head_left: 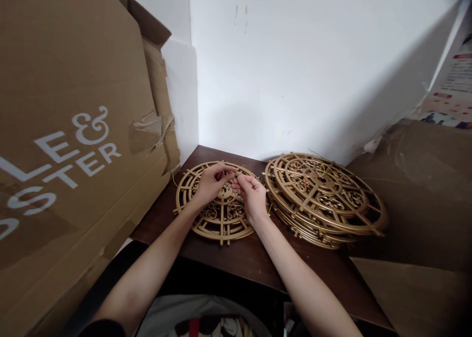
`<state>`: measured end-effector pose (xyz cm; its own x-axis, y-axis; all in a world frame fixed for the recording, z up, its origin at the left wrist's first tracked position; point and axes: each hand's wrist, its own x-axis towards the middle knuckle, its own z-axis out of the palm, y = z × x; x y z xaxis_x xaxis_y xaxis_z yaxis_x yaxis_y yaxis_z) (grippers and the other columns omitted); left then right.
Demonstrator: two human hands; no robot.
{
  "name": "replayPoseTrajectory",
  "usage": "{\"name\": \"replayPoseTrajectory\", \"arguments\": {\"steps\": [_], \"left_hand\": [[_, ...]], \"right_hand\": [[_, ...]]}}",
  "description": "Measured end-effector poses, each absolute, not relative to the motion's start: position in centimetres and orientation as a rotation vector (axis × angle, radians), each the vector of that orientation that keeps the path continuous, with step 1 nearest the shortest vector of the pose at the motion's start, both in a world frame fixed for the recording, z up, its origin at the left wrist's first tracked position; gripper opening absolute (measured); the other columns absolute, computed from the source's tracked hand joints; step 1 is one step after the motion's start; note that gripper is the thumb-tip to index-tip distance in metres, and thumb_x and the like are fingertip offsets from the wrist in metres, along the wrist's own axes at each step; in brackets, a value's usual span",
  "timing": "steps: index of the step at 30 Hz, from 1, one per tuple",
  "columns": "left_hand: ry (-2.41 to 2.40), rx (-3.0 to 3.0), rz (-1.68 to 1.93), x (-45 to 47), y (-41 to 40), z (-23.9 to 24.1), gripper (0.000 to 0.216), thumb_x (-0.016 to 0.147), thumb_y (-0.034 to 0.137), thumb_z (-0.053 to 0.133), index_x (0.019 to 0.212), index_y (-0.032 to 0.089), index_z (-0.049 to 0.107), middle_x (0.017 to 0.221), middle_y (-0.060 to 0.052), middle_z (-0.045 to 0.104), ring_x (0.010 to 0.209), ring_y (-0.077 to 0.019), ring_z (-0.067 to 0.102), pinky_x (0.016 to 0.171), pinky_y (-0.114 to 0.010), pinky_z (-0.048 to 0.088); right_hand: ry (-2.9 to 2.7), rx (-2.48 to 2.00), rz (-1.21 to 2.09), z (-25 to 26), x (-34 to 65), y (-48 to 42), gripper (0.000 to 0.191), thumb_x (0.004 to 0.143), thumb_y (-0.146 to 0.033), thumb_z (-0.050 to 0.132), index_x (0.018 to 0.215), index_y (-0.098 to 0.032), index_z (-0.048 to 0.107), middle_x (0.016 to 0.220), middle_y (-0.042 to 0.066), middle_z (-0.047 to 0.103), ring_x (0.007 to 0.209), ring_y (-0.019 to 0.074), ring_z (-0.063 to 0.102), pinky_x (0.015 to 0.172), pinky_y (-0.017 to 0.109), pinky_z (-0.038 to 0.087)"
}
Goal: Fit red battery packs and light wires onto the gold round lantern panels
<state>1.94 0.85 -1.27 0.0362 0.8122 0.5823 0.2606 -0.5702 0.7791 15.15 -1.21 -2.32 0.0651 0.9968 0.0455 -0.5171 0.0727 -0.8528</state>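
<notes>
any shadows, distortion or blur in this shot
Head view: a diagonal shadow greys the right of the scuffed white wall; head view: the brown cardboard box with white lettering looks stretched toward the left edge; head view: the top-right corner is dark and blurry.

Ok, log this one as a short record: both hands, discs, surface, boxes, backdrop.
left hand: fingertips close to the right hand's, above the single disc
right hand: fingertips at a small dark piece, too small to identify
single disc: gold-coloured openwork, lying flat
disc stack: similar discs, right of the single one
surface: dark brown tabletop
left cardboard box: white lettering
right cardboard box: beyond the stack
backdrop: white wall
</notes>
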Motion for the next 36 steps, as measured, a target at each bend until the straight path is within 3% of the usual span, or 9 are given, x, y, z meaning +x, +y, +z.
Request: {"name": "replayPoseTrajectory", "arguments": {"steps": [4, 13, 20, 30, 36], "left_hand": [[1.091, 1.854, 1.528, 1.95, 0.83, -1.29, 0.016, 0.080, 0.024, 0.066, 0.093, 0.020, 0.074, 0.068, 0.001, 0.058, 0.056, -0.0093, 0.038, 0.053, -0.023, 0.031], [1.066, 1.802, 1.590, 1.95, 0.70, -0.98, 0.014, 0.077, 0.024, 0.067, 0.089, 0.020, 0.075, 0.067, 0.000, 0.058, 0.054, -0.0092, 0.036, 0.050, -0.023, 0.029], [1.020, 1.778, 1.542, 2.05, 0.54, -0.75, 0.024, 0.076, 0.023, 0.068, 0.100, 0.020, 0.071, 0.072, 0.001, 0.062, 0.054, -0.0082, 0.035, 0.051, -0.022, 0.031], [1.043, 1.667, 1.601, 1.83, 1.02, -0.94, 0.039, 0.076, 0.026, 0.070, 0.112, 0.018, 0.060, 0.076, 0.000, 0.062, 0.056, -0.0072, 0.043, 0.053, -0.021, 0.036], [0.847, 1.402, 1.539, 2.12, 0.68, -0.76, 0.025, 0.086, 0.026, 0.053, 0.107, 0.021, 0.041, 0.091, -0.004, 0.068, 0.048, -0.0052, 0.041, 0.044, -0.020, 0.033]], "right_hand": [[-0.762, -0.774, 1.300, -2.28, 15.16, -1.20, 0.028, 0.062, -0.033, 0.081, 0.074, -0.015, 0.063, 0.063, 0.001, 0.069, 0.051, 0.0103, 0.061, 0.052, 0.022, 0.051], [-0.995, -0.810, 1.231, -2.25, 15.07, -1.60, 0.022, 0.069, -0.033, 0.075, 0.080, -0.015, 0.067, 0.064, 0.000, 0.067, 0.055, 0.0115, 0.060, 0.053, 0.024, 0.048], [-1.021, -0.928, 1.105, -2.12, 15.35, -1.50, 0.023, 0.067, -0.036, 0.074, 0.073, -0.014, 0.066, 0.053, -0.005, 0.053, 0.047, 0.0065, 0.040, 0.045, 0.021, 0.031], [-0.977, -0.914, 1.087, -2.11, 15.49, -1.29, 0.025, 0.068, -0.038, 0.073, 0.075, -0.015, 0.064, 0.054, -0.007, 0.048, 0.049, 0.0060, 0.035, 0.047, 0.021, 0.027], [-0.888, -0.891, 1.141, -2.07, 15.49, -1.09, 0.028, 0.064, -0.039, 0.076, 0.073, -0.016, 0.064, 0.051, -0.008, 0.047, 0.047, 0.0063, 0.034, 0.046, 0.022, 0.027]]}}
